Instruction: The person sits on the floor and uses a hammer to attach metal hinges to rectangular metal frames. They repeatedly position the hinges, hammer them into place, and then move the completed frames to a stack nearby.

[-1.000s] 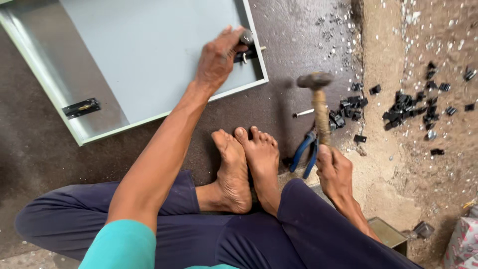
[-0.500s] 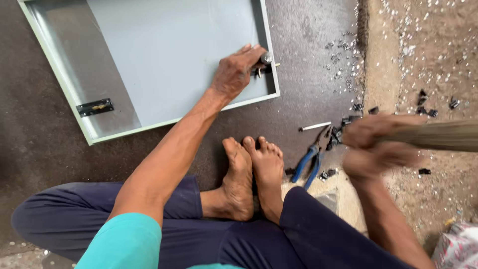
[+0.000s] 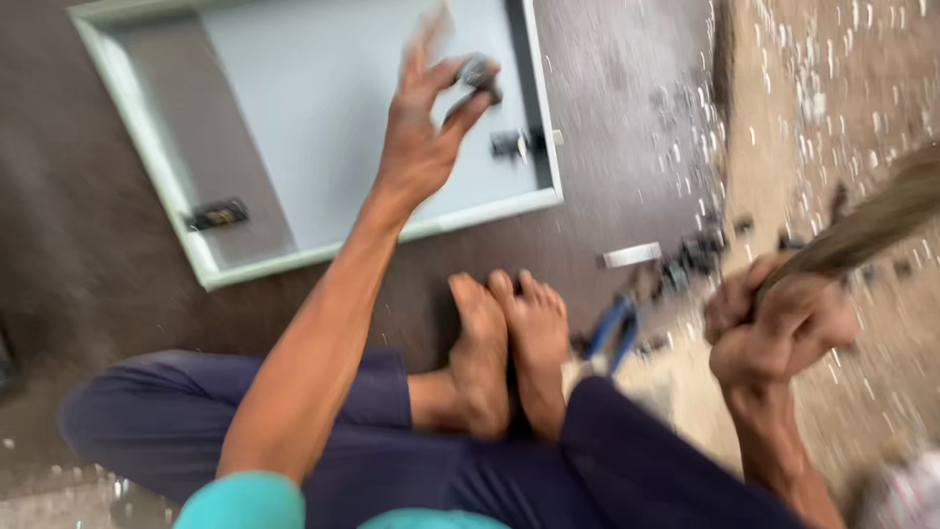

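Note:
My left hand [image 3: 423, 137] is raised above the pale grey-green metal panel [image 3: 294, 118] and pinches a small dark metal piece [image 3: 478, 73] between thumb and fingers. A dark fitting [image 3: 519, 143] sits on the panel's right edge just below that hand. My right hand [image 3: 778, 328] is closed around the wooden handle of a hammer [image 3: 871, 220], which points up to the right and is blurred; its head is out of view. My bare feet [image 3: 509, 353] rest together on the dark floor between the hands.
Blue-handled pliers [image 3: 615, 331] lie beside my feet. A small white rod [image 3: 632, 256] and several dark small parts [image 3: 695, 257] lie on the floor right of the panel. Another dark latch [image 3: 217, 214] sits on the panel's left side. Pale gritty ground [image 3: 832, 98] covers the right.
My left hand lifted off the panel's right edge with a small dark piece. My right hand swung the hammer up and out to the right. The view moved closer and blurred.

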